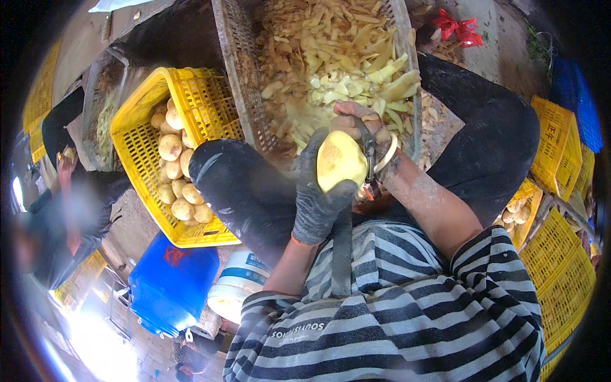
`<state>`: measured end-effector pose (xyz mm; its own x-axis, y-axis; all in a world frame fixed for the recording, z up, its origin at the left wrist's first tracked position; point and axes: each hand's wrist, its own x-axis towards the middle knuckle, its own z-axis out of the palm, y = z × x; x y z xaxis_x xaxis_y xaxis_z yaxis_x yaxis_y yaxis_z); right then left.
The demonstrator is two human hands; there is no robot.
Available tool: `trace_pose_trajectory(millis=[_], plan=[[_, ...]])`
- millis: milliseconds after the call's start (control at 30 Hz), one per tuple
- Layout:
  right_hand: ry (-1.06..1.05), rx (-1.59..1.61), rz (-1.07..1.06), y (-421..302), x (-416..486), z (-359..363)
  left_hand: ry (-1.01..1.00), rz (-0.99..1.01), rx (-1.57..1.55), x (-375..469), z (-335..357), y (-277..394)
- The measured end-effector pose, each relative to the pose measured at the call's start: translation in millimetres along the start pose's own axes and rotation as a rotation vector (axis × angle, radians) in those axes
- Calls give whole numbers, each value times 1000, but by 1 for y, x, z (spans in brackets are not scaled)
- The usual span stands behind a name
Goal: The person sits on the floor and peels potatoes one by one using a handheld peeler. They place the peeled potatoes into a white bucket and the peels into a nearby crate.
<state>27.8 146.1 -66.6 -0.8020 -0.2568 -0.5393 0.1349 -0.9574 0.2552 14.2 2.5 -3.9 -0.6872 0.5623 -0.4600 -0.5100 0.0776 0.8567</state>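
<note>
My left hand [315, 196], in a dark grey knit glove, grips a large potato [342, 161]. Most of the potato's visible surface is pale yellow and peeled, with a rougher brownish patch on top. Close against its right side, my bare right hand [370, 122] is closed around a black-framed peeler [368, 152]; the blade cannot be made out. A pale bangle [387, 153] circles my right wrist. Both hands are over the near end of a worn plastic crate [241, 71], which holds a heap of potato peelings [334, 57].
Left of my knee, a yellow crate [143, 191] of potatoes [179, 157] is tilted. Behind it are a blue drum [174, 281] and a white bucket [241, 277]. More yellow crates [556, 148] stand at right. A co-worker [71, 229] sits at far left.
</note>
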Motion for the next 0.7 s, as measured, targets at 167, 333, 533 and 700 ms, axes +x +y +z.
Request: trace_pose_trajectory(millis=[167, 333, 533, 700], plan=[[144, -170, -110, -1, 3, -3, -77, 27, -31, 7, -2, -7], [342, -672, -530, -19, -1, 26, -66, 95, 236, 12, -2, -1], [386, -1082, -680, 5, -21, 79, 18, 112, 505, 8, -5, -14], [331, -1161, -684, -5, -1, 56, -43, 46, 459, 7, -5, -20]])
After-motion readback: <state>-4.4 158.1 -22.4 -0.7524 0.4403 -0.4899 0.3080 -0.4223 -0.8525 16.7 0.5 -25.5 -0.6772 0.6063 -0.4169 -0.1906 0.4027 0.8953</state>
